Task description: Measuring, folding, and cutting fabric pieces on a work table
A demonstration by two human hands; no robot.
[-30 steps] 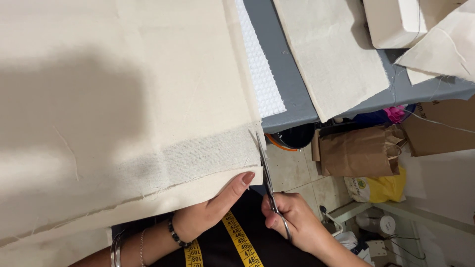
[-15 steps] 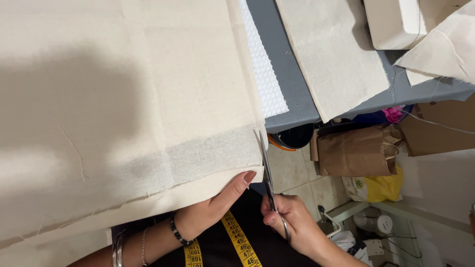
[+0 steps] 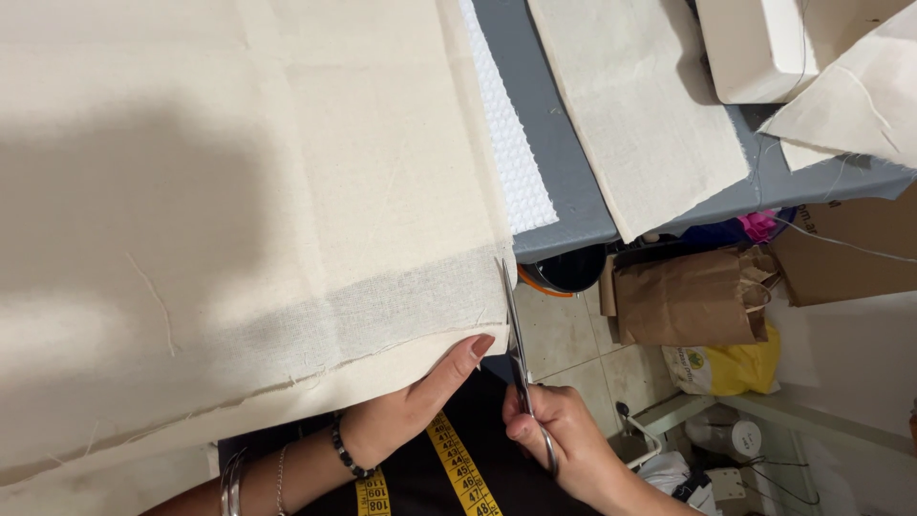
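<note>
Large sheet of cream unbleached cotton fabric (image 3: 239, 191) fills the left and centre of the frame, draped over the grey table top (image 3: 564, 182) and hanging off its near edge; a thinner, see-through single-layer band runs along the lower edge, raw and slightly frayed. Right hand (image 3: 564, 444), lower centre-right, closed around the handles of the long silver steel scissors (image 3: 516, 349); blades point up the frame, tips at the fabric's right-hand edge near the corner, blades look nearly together, whether they bite the cloth cannot be told. Left hand (image 3: 411, 411), lower centre, mostly open, fingers stretched flat, fingertips pressing the lower fabric edge just beside the scissor blades; palm side hidden. Dark bead bracelet (image 3: 344, 449) on left wrist, thin metal bangles (image 3: 232, 483) further up the forearm at the bottom left. Yellow measuring tape (image 3: 458, 468) hangs over dark clothing at the bottom centre, between the two hands. White bumpy textured strip (image 3: 511, 134) lies on the table just right of the fabric, upper centre. Second folded cream cloth piece (image 3: 640, 105) at upper right, partly overhanging the table edge. White box-like object (image 3: 764, 48) at the top right corner. Under the table, right of centre: brown paper bag (image 3: 693, 296), yellow plastic bag (image 3: 735, 368) below it, tiled floor (image 3: 573, 354).
</note>
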